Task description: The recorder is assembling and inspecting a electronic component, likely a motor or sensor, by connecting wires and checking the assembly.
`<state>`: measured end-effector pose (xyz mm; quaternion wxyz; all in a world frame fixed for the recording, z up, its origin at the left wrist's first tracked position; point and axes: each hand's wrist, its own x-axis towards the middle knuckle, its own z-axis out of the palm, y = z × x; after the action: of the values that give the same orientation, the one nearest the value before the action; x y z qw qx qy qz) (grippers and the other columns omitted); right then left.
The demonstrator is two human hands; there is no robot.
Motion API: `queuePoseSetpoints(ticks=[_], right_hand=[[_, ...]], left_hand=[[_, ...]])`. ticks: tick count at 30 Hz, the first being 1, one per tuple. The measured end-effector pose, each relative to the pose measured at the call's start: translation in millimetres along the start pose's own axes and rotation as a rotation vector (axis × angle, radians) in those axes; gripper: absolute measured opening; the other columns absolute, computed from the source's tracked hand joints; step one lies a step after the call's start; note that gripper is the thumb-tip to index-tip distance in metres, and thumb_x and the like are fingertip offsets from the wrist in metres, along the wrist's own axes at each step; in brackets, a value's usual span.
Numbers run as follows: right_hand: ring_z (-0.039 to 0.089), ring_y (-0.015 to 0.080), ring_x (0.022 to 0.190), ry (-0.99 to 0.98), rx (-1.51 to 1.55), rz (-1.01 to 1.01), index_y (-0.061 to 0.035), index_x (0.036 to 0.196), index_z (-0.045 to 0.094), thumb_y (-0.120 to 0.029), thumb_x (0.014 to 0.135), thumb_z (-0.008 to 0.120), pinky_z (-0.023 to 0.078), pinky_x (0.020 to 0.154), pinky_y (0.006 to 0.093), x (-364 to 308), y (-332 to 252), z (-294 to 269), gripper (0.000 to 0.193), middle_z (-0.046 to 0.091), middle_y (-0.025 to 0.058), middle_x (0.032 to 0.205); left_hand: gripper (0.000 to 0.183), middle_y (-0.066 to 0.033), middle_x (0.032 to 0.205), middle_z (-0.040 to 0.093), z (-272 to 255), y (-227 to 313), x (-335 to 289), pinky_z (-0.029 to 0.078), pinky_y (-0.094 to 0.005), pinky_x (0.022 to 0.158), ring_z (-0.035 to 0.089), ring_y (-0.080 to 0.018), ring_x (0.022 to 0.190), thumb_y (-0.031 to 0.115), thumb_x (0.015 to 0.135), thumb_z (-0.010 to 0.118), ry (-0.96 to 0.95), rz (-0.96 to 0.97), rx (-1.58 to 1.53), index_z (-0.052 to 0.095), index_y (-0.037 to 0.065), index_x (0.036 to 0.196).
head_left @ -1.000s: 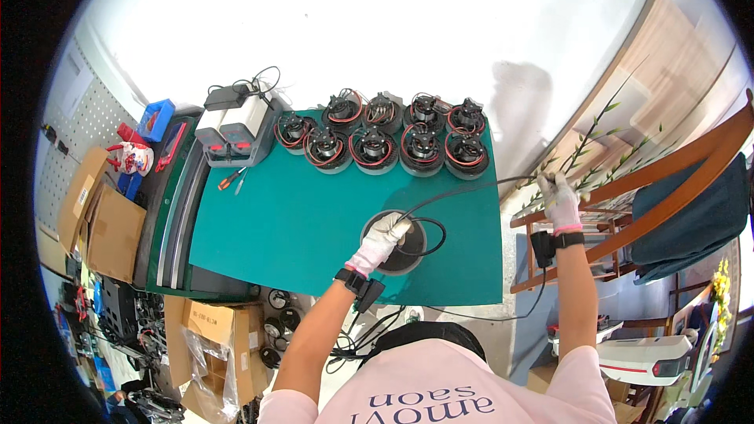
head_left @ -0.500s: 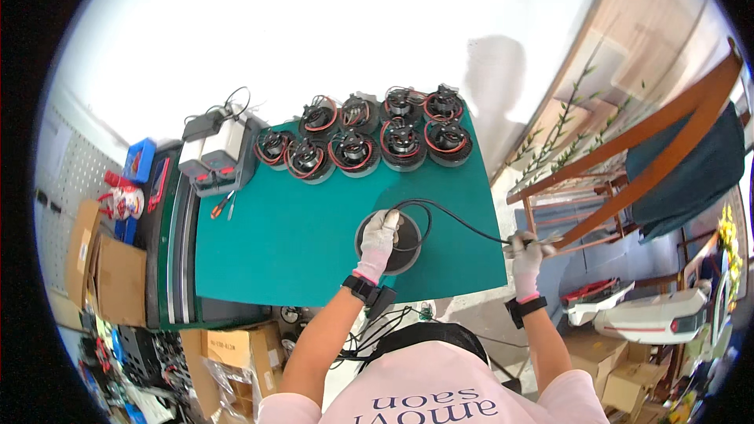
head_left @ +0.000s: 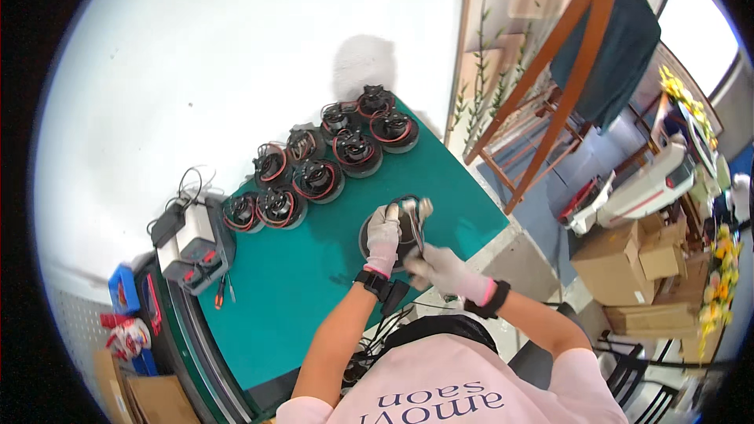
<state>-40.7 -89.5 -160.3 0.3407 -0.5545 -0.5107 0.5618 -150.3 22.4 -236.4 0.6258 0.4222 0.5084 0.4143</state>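
Note:
A round dark part with a grey rim (head_left: 364,237) lies near the table's front edge, mostly covered by my hands. My left hand (head_left: 383,239), in a pale glove, is closed on a black cable (head_left: 406,198) over this part. The cable loops above the fingers and runs down toward my right hand (head_left: 446,271). That gloved hand is smeared by motion, but its fingers are closed round the cable beside the part's right side. A pale, blurred cable end (head_left: 425,207) shows near the loop.
Several round black motor-like units (head_left: 316,180) with coiled red and black wires stand in rows along the green table's (head_left: 314,283) far edge. At the left are a grey-white case (head_left: 196,243) and an orange-handled screwdriver (head_left: 220,292). A wooden rack (head_left: 542,110) stands at the right.
My right hand has come in from the far right, bringing its end of the cable toward my left hand. The long stretched cable is now gathered. The view has turned.

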Motion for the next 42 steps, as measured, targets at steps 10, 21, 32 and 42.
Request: queuePoseSetpoints(ticks=[10,21,32,42], right_hand=[[0.063,0.0169,0.072,0.110,0.628,0.081,0.0022,0.100,0.052,-0.016,0.090,0.053,0.056,0.065,0.0247,80,-25,-16,0.021,0.061,0.0107,0.088],[0.057,0.0092,0.059,0.221,0.497,0.137,0.0024,0.094,0.057,-0.009,0.084,0.060,0.043,0.046,0.0162,132,-16,-63,0.016,0.062,0.0073,0.079],[0.060,0.0228,0.067,0.453,-0.462,-0.111,-0.0045,0.088,0.063,-0.027,0.080,0.064,0.048,0.061,0.0317,121,-16,-99,0.024,0.061,0.0100,0.073],[0.047,0.0285,0.114,-0.002,-1.190,-0.607,-0.0110,0.125,0.043,-0.012,0.079,0.056,0.050,0.081,0.0376,121,14,-77,0.047,0.041,0.0108,0.130]], left_hand=[[0.023,-0.0017,0.091,0.059,-30,6,10,0.046,-0.0211,0.069,0.056,-0.0078,0.080,0.019,0.094,0.046,-0.427,-0.038,-0.179,0.055,0.002,0.105],[0.038,0.0003,0.068,0.051,-25,18,6,0.036,-0.0221,0.049,0.044,-0.0069,0.054,0.041,0.091,0.047,-0.338,-0.098,-0.034,0.055,0.004,0.088],[0.038,-0.0010,0.063,0.049,-15,31,-1,0.035,-0.0220,0.047,0.043,-0.0072,0.051,0.040,0.090,0.048,-0.207,-0.106,0.049,0.053,0.003,0.082],[0.037,-0.0014,0.065,0.049,-17,25,4,0.033,-0.0211,0.045,0.040,-0.0067,0.049,0.040,0.090,0.049,-0.236,-0.123,0.019,0.052,0.004,0.083]])
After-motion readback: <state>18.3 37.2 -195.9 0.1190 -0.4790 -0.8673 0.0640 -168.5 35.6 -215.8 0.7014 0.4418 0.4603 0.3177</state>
